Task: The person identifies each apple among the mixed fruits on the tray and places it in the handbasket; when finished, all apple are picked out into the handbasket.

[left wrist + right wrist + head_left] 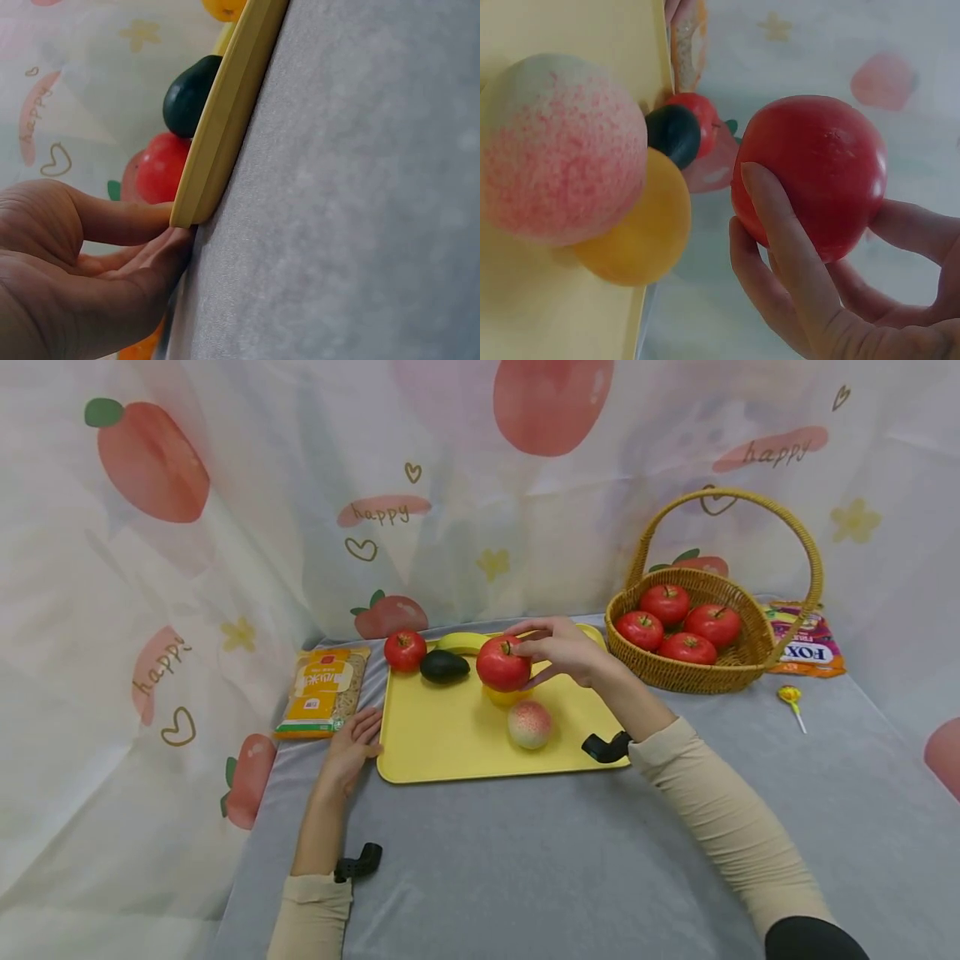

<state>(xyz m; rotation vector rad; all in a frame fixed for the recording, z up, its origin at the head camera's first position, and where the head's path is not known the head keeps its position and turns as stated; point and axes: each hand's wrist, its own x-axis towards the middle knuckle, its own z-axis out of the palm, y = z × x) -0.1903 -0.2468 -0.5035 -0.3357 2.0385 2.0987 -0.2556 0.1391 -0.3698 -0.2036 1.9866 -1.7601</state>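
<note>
My right hand (564, 650) grips a red apple (503, 665) between thumb and fingers, and in the right wrist view the apple (810, 176) is held up off the yellow tray (442, 752). Below it on the tray are a yellow-orange fruit (641, 225), mostly covered in the head view, and a pink-speckled peach (529, 724). With thumb and fingertips my left hand (356, 745) pinches the tray's left rim (214, 142). Toward the tray's back left lie another red apple (405, 651), a dark green avocado (444, 667) and a banana (461, 642).
A wicker basket (675, 677) with a tall handle holds several red apples at the back right. Beside it lie a purple candy bag (806, 643) and a yellow lollipop (790, 695). A yellow-orange grain bag (321, 691) lies left of the tray.
</note>
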